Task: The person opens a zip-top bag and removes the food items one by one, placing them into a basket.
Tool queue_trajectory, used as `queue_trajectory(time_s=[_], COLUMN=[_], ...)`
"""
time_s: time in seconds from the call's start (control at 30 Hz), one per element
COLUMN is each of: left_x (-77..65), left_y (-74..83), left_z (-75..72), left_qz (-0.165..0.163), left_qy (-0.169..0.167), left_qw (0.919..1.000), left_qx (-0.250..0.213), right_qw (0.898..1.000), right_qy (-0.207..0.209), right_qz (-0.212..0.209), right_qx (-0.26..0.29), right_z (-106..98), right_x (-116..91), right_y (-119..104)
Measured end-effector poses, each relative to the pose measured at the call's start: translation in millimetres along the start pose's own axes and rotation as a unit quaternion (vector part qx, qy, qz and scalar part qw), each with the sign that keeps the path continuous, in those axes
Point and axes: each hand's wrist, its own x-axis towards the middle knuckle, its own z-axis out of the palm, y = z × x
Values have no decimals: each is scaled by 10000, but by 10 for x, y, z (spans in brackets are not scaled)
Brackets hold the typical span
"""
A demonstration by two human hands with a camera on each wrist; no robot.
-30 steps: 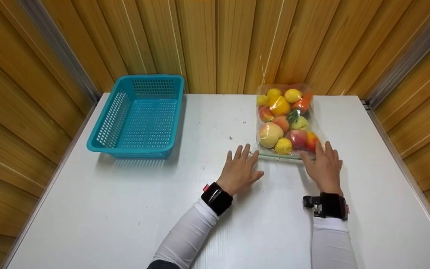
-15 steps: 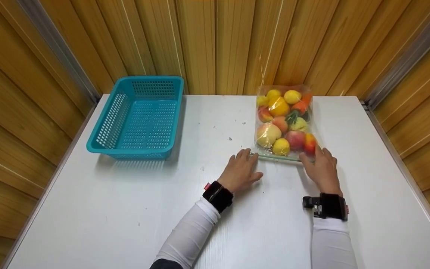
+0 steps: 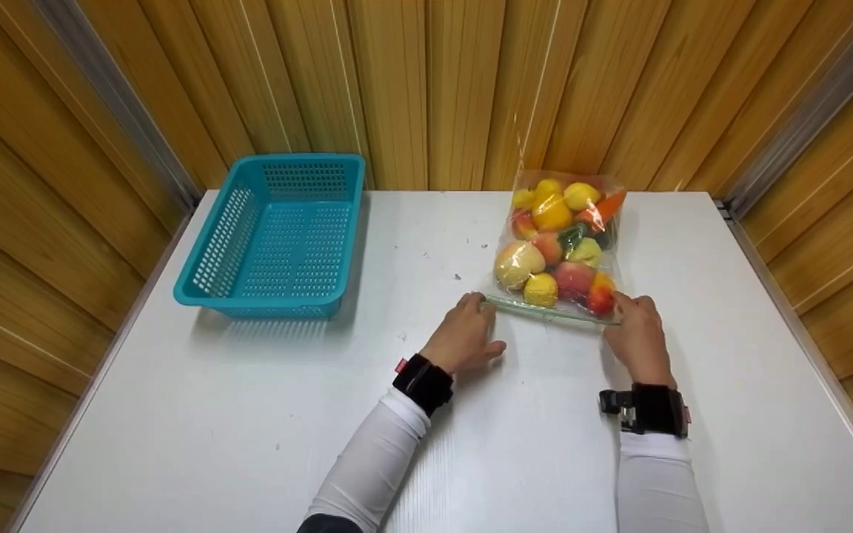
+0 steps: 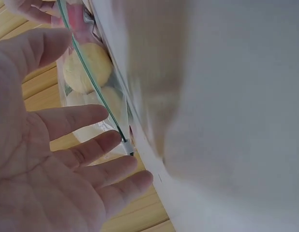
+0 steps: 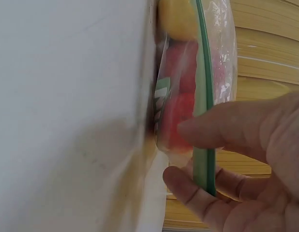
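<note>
A clear zip bag (image 3: pixel 561 255) full of fruit and vegetables lies on the white table's far right, its green zip strip (image 3: pixel 545 309) nearest me. My right hand (image 3: pixel 637 337) pinches the strip's right end; in the right wrist view the thumb (image 5: pixel 212 128) lies on one side, fingers on the other. At the strip's left end, my left hand (image 3: pixel 462 337) reaches with its fingers extended. In the left wrist view these fingertips are beside the strip and its small white slider (image 4: pixel 127 146), with the thumb apart. Through the plastic show yellow lemons, peaches and an orange carrot (image 3: pixel 604 211).
A teal perforated basket (image 3: pixel 349 244) with nothing in it stands at the table's far left. Wood-patterned panels (image 3: pixel 456 89) rise behind the table and on both sides. White tabletop (image 3: pixel 249 414) extends between the basket and the hands.
The bag's near edge has shifted left and slightly towards me, and its contents have shifted with it. My right hand has taken hold of the right corner. My left hand has moved slightly left.
</note>
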Motion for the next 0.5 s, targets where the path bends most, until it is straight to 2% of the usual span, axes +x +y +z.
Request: queue_trajectory(time_s=[0.1, 0.2, 0.27, 0.37, 0.5], left_x=[-16, -25, -22, -15, -12], left_y=[-43, -77, -94, -111, -127], left_z=[-9, -21, -27, -37, -57], left_qz=[-90, -209, -285, -397, -566], left_qy=[2, -27, -32, 6, 197], left_qw=[10000, 9998, 9996, 9990, 9978], left_qx=[-38, 6, 80, 191, 300], right_qw=[9973, 9916, 9893, 9878, 9842], right_qy=[549, 926, 977, 844, 683], right_qz=[-478, -899, -1077, -1277, -1573], right_qx=[22, 80, 152, 286, 445], right_z=[40, 70, 70, 37, -22], right_x=[-10, -8, -7, -13, -27], right_y=[-9, -36, -66, -138, -239])
